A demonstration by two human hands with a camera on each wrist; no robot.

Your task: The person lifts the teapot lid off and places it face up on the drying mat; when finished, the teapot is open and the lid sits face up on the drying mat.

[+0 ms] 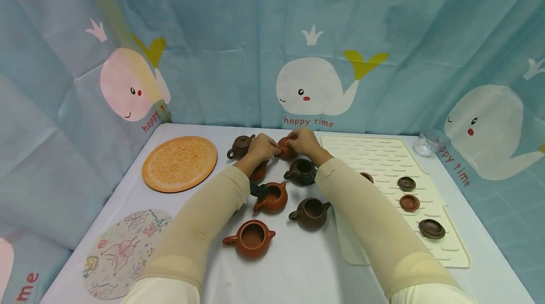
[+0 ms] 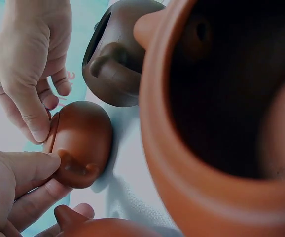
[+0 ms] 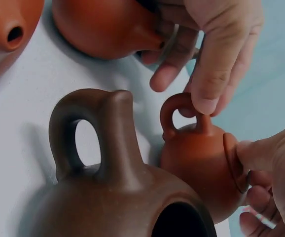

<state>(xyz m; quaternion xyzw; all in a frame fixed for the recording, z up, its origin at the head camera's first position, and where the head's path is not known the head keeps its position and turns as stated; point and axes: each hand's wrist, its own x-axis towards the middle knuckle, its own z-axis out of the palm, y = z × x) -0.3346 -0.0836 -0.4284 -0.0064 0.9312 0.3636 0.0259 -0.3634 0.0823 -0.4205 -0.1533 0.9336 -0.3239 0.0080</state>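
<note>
At the back of the table stands a small reddish-brown teapot [image 1: 286, 152]. My left hand [image 1: 265, 147] pinches its looped handle between thumb and fingers, plainest in the right wrist view. From the other side my right hand [image 1: 304, 142] holds a matching round lid [image 3: 236, 162] at the teapot's mouth, its thumb on the lid. A dark brown lidded teapot [image 1: 242, 146] sits just left of my left hand. Under the left wrist a reddish teapot [image 1: 259, 173] is partly hidden. Nearer stands a dark teapot [image 1: 294, 174] with its mouth uncovered.
Lidless teapots stand closer in: a reddish one [image 1: 276, 203], a brown one [image 1: 312, 221] and another reddish one [image 1: 251, 252]. Several lids, including a dark one [image 1: 432, 228], lie on a cream mat [image 1: 451, 249]. A clear cup [image 1: 425, 147], an orange round mat [image 1: 180, 164] and a floral mat [image 1: 121, 256] flank them.
</note>
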